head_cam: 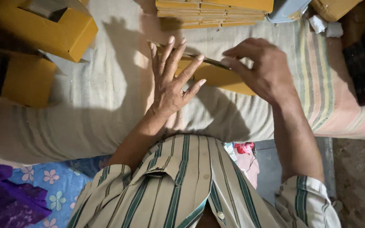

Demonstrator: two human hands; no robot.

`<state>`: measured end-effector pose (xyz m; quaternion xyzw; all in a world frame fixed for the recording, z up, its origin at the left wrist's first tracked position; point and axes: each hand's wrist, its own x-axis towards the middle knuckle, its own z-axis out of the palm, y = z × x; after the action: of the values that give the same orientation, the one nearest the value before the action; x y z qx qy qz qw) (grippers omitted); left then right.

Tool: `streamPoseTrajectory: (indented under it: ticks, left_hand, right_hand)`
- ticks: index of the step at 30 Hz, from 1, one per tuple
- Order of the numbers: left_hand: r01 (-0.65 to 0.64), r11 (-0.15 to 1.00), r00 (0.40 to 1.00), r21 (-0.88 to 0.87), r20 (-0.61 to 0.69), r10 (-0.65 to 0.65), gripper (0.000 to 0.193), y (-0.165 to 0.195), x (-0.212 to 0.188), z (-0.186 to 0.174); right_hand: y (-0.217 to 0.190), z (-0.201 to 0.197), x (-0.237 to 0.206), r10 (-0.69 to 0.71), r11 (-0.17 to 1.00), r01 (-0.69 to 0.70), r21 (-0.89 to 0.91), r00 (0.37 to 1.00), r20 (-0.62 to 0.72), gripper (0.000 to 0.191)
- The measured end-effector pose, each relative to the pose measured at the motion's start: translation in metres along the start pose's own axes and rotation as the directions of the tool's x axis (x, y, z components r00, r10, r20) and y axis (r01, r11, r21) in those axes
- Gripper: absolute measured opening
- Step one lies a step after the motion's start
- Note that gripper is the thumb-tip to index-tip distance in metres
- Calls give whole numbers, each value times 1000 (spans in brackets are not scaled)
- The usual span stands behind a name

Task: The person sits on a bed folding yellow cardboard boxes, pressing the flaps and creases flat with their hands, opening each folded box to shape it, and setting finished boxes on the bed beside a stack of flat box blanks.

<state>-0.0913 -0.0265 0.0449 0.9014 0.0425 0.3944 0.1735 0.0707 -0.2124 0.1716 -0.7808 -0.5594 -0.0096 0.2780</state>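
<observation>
In the head view, your two hands meet on one flat yellow cardboard blank (222, 78). It lies on the striped cloth (106, 101) that covers the bed, near the middle of the cloth and closer to its far edge than to the near edge where your body is.

The long axis of the blank runs from the left-far side to the right-near side, so it is slanted across the cloth and not parallel to its edges. The far long edge looks lifted a little, but I cannot tell how much.

Your left hand (172, 82) lies flat on the left end of the blank. Its fingers are spread and stretched, pointing to the far edge of the cloth; they press and do not grip. Your right hand (262, 69) comes from the right side. Its fingers are bent and closed on the upper edge of the blank, the thumb side hidden under the hand, so it pinches the card. The blank goes from under your left palm toward your right wrist, and both hands touch it; neither one is nearer.

At the far edge of the cloth there is a stack of flat yellow blanks (212, 12). At the left far corner stand two folded yellow boxes (43, 29), well apart from your hands.
</observation>
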Motion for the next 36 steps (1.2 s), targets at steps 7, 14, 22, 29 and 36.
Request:
streamPoseTrajectory:
  ticks: [7, 14, 22, 29, 36]
  left_hand:
    - [39, 997, 997, -66, -64, -44, 50, 8, -1, -2]
    - [39, 972, 993, -233, -97, -63, 24, 23, 12, -10]
    - [74, 927, 989, -367, 148, -20, 20, 11, 7, -42]
    - [133, 834, 974, -535, 226, -11, 22, -8, 7, -47]
    - [3, 884, 986, -467, 150, 75, 34, -7, 31, -43]
  right_hand:
    - [7, 22, 21, 47, 985, -26, -171, 991, 123, 22]
    - [56, 25, 28, 88, 878, -12, -478, 987, 136, 23]
    - [117, 7, 53, 90, 900, -39, -434, 991, 98, 30]
    - [108, 4, 21, 288, 867, -219, 448, 954, -89, 64]
    - [66, 25, -58, 488, 754, -248, 608, 832, -265, 67]
